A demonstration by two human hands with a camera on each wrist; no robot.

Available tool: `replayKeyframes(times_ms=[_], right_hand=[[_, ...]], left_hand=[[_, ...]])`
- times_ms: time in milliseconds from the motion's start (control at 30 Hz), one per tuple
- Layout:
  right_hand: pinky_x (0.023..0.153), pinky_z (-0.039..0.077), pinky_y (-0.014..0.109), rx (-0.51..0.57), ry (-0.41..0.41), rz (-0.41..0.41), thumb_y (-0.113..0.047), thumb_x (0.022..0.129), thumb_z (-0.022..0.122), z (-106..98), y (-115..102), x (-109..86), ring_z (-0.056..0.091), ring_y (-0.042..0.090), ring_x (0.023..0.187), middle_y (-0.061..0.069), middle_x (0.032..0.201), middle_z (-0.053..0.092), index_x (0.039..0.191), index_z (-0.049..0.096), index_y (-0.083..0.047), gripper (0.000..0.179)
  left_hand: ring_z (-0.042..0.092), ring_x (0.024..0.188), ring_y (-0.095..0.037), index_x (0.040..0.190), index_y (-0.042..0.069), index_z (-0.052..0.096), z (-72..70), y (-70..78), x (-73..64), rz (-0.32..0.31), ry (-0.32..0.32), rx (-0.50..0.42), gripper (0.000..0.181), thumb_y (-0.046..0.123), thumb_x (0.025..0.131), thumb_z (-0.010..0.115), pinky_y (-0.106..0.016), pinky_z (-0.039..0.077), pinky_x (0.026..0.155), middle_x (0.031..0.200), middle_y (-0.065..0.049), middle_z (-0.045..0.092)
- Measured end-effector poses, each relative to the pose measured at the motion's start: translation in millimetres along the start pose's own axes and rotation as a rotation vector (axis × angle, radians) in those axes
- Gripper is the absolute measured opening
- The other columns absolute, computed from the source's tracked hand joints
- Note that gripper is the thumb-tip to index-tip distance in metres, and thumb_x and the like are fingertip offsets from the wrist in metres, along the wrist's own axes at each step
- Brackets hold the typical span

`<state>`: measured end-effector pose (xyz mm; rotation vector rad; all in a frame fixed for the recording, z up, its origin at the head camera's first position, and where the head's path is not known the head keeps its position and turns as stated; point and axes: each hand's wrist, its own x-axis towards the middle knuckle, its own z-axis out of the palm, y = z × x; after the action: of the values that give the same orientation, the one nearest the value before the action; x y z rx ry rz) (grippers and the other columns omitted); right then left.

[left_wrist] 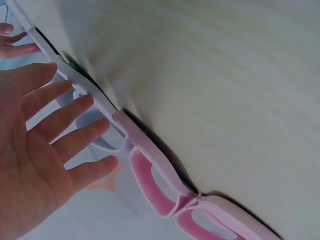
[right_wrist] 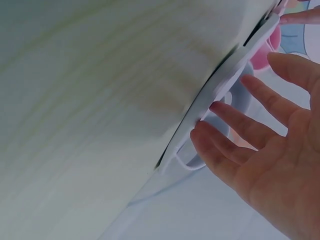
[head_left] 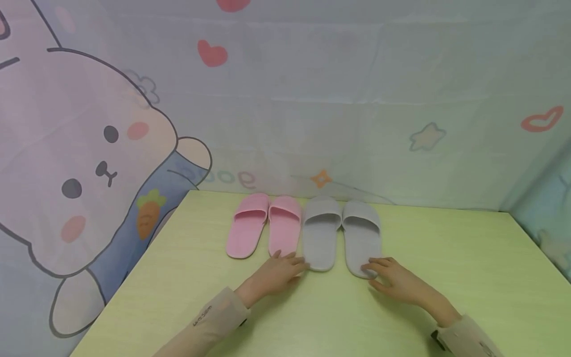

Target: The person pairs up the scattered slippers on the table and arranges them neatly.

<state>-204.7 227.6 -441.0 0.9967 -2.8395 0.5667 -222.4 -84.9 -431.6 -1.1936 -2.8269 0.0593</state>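
In the head view, a pair of pink slippers, the left one (head_left: 245,237) and the right one (head_left: 284,232), lies beside a grey pair, its left slipper (head_left: 319,243) and right slipper (head_left: 357,244). All toes face the back wall. My left hand (head_left: 277,271) hovers at the heels of the right pink and left grey slippers, fingers spread. At the heel of the right grey slipper is my right hand (head_left: 394,280), its fingertips overlapping the heel edge. Both wrist views show loosely extended fingers on the left hand (left_wrist: 45,145) and right hand (right_wrist: 270,140), gripping nothing.
The slippers lie on a pale yellow-green table (head_left: 446,248), near its back edge. Behind it hangs a cloth backdrop (head_left: 312,99) printed with a cartoon rabbit (head_left: 102,148), hearts and stars.
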Motion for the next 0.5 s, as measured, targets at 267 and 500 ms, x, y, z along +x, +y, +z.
replayKeyframes(times_ms=[267,500], right_hand=[[0.088,0.039,0.058,0.052,-0.029,-0.010,-0.025,0.085,0.058,-3.4,4.6,-7.9,0.048,0.044,0.110,0.025,0.123,0.051,0.117,0.055,-0.004,0.039],[0.089,0.039,0.056,0.072,-0.006,0.046,-0.032,0.088,0.054,-7.0,5.0,-12.0,0.050,0.040,0.110,0.019,0.121,0.055,0.118,0.054,-0.004,0.042]], left_hand=[[0.045,0.123,-0.027,0.125,0.020,0.050,-2.8,-2.5,-6.0,-0.032,-0.007,-0.031,0.036,0.026,0.090,0.051,-0.052,0.036,0.098,0.129,-0.003,0.052],[0.042,0.125,-0.028,0.128,0.018,0.049,-6.9,-4.4,-10.4,-0.072,0.019,-0.073,0.038,0.030,0.092,0.046,-0.053,0.032,0.101,0.131,-0.004,0.051]])
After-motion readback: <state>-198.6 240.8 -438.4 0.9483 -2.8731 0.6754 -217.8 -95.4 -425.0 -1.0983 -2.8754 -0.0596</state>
